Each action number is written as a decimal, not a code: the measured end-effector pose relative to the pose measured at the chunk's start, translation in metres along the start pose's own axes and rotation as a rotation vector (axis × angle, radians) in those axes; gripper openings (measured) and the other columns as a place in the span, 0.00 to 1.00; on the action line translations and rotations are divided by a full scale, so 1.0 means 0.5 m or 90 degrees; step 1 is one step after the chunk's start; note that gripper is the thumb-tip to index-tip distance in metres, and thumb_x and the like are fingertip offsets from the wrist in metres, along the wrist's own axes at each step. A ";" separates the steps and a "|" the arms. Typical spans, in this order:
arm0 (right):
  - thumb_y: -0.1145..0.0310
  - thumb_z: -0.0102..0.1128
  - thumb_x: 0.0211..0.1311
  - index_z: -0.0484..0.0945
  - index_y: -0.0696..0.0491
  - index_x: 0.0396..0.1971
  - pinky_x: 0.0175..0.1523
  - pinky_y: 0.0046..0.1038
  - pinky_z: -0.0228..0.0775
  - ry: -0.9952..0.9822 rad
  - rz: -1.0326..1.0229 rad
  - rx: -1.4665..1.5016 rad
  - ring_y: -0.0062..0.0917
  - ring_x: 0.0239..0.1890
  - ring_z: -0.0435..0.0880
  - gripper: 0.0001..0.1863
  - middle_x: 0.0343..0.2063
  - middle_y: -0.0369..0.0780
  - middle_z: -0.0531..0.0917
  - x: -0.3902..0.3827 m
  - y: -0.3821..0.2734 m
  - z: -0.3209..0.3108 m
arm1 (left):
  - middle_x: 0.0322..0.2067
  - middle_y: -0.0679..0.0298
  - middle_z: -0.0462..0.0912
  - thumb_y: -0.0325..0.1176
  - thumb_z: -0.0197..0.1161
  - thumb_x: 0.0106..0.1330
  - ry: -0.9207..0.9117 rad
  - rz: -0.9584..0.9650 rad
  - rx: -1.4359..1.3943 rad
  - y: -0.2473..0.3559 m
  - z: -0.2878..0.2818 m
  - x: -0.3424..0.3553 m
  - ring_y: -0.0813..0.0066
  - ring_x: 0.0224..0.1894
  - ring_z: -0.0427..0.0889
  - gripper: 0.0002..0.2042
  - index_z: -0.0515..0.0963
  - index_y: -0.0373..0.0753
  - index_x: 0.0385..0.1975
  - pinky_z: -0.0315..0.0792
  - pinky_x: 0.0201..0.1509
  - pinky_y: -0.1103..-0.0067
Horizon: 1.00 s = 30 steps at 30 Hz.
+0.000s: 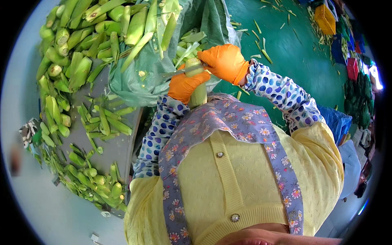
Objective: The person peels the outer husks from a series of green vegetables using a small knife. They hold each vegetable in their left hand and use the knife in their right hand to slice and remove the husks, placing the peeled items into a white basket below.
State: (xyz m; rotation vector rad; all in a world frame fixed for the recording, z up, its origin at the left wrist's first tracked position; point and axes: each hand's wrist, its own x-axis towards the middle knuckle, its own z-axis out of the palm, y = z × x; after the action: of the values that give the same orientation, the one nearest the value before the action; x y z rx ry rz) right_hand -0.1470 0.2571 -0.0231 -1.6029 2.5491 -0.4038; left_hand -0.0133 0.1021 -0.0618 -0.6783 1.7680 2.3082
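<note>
My left hand [182, 86], in an orange glove, is closed around a pale green ear of corn [199, 95] held close in front of my apron. My right hand [226, 62], also gloved in orange, grips a knife [174, 73]. Its blade lies across the corn near the upper end, just above my left fingers. The knife's handle is mostly hidden in my right fist. Just beyond my hands, cut husk pieces [192, 37] lie in an open green woven sack [136, 87].
A large heap of corn in husks [77, 69] covers the grey table [141, 73] to the left. More ears and husk leaves [96, 179] lie along its near end. Husk scraps litter the green floor [281, 49] at right. A yellow crate [324, 19] stands at the far right.
</note>
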 end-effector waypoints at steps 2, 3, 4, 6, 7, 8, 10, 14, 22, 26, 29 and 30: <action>0.59 0.68 0.55 0.79 0.43 0.43 0.32 0.43 0.73 -0.013 0.017 0.001 0.39 0.32 0.85 0.16 0.27 0.37 0.84 -0.008 0.011 0.008 | 0.43 0.63 0.86 0.37 0.80 0.51 0.010 -0.043 -0.013 -0.003 0.010 0.010 0.75 0.40 0.84 0.25 0.82 0.38 0.50 0.78 0.47 0.75; 0.59 0.68 0.56 0.79 0.43 0.44 0.32 0.43 0.73 -0.025 0.030 0.000 0.39 0.32 0.85 0.16 0.28 0.36 0.84 -0.012 0.017 0.011 | 0.43 0.64 0.87 0.37 0.80 0.52 0.021 -0.087 -0.035 0.012 0.019 0.010 0.75 0.40 0.84 0.25 0.82 0.38 0.49 0.77 0.46 0.75; 0.59 0.67 0.57 0.79 0.43 0.45 0.32 0.44 0.73 -0.037 0.043 0.000 0.39 0.32 0.85 0.16 0.28 0.36 0.84 -0.015 0.023 0.015 | 0.42 0.64 0.87 0.37 0.80 0.52 -0.002 -0.088 -0.026 0.024 0.024 0.009 0.76 0.39 0.84 0.24 0.83 0.38 0.49 0.77 0.46 0.76; 0.60 0.67 0.58 0.80 0.42 0.45 0.32 0.43 0.74 -0.029 0.073 -0.009 0.39 0.32 0.85 0.15 0.29 0.37 0.85 -0.031 0.044 0.031 | 0.42 0.64 0.87 0.37 0.79 0.52 -0.047 -0.087 -0.014 0.045 0.031 0.007 0.76 0.39 0.83 0.22 0.83 0.38 0.47 0.76 0.45 0.76; 0.60 0.67 0.58 0.80 0.42 0.46 0.33 0.43 0.74 -0.025 0.086 -0.014 0.39 0.33 0.85 0.15 0.29 0.37 0.85 -0.038 0.054 0.037 | 0.41 0.65 0.87 0.36 0.78 0.53 -0.041 -0.089 0.005 0.048 0.035 0.010 0.76 0.39 0.83 0.21 0.84 0.38 0.46 0.76 0.45 0.76; 0.59 0.66 0.59 0.81 0.42 0.46 0.33 0.43 0.75 -0.036 0.092 0.004 0.40 0.33 0.85 0.15 0.29 0.38 0.85 -0.039 0.060 0.042 | 0.41 0.65 0.87 0.35 0.77 0.54 -0.031 -0.093 0.024 0.048 0.038 0.012 0.77 0.40 0.83 0.20 0.84 0.38 0.46 0.76 0.45 0.77; 0.59 0.65 0.60 0.81 0.43 0.46 0.35 0.44 0.76 -0.059 0.100 0.038 0.42 0.35 0.86 0.15 0.30 0.40 0.86 -0.039 0.071 0.051 | 0.40 0.65 0.87 0.33 0.76 0.55 -0.027 -0.078 0.027 0.047 0.042 0.010 0.77 0.40 0.83 0.18 0.84 0.38 0.45 0.76 0.45 0.77; 0.66 0.58 0.62 0.86 0.49 0.42 0.44 0.44 0.81 -0.413 0.313 -0.129 0.45 0.42 0.89 0.12 0.41 0.46 0.89 -0.180 0.291 0.108 | 0.40 0.66 0.87 0.28 0.75 0.56 -0.067 0.029 0.002 0.080 0.051 -0.023 0.78 0.41 0.83 0.17 0.83 0.36 0.46 0.76 0.46 0.78; 0.50 0.61 0.64 0.81 0.48 0.53 0.49 0.42 0.77 -0.203 0.322 0.084 0.45 0.44 0.86 0.23 0.40 0.45 0.88 -0.112 0.196 -0.024 | 0.56 0.62 0.77 0.27 0.72 0.60 -0.076 0.011 -0.137 0.074 0.001 -0.017 0.73 0.51 0.78 0.33 0.68 0.35 0.67 0.72 0.60 0.77; 0.51 0.62 0.68 0.78 0.48 0.57 0.52 0.40 0.75 -0.089 0.184 0.227 0.45 0.47 0.84 0.24 0.45 0.47 0.85 -0.097 0.175 -0.059 | 0.61 0.62 0.71 0.26 0.66 0.64 -0.112 0.057 -0.173 0.085 -0.021 -0.027 0.71 0.58 0.74 0.38 0.59 0.38 0.75 0.68 0.66 0.74; 0.53 0.59 0.71 0.78 0.49 0.58 0.52 0.40 0.75 -0.115 0.117 0.308 0.45 0.48 0.83 0.22 0.44 0.48 0.84 -0.070 0.122 -0.139 | 0.66 0.60 0.68 0.26 0.68 0.63 -0.121 0.051 -0.191 0.092 -0.028 -0.030 0.72 0.58 0.74 0.40 0.57 0.39 0.76 0.70 0.64 0.74; 0.54 0.60 0.71 0.79 0.48 0.58 0.49 0.40 0.76 -0.089 0.076 0.301 0.45 0.44 0.84 0.21 0.41 0.47 0.85 -0.066 0.110 -0.152 | 0.65 0.60 0.70 0.26 0.69 0.62 -0.111 0.063 -0.162 0.094 -0.027 -0.031 0.72 0.57 0.75 0.40 0.59 0.39 0.75 0.71 0.63 0.74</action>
State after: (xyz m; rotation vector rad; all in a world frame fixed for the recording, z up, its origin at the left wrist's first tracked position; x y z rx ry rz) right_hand -0.1976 0.3220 0.0330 -1.2532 2.2119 -0.7803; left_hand -0.0144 0.0780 -0.0167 -0.4154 1.4807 2.5983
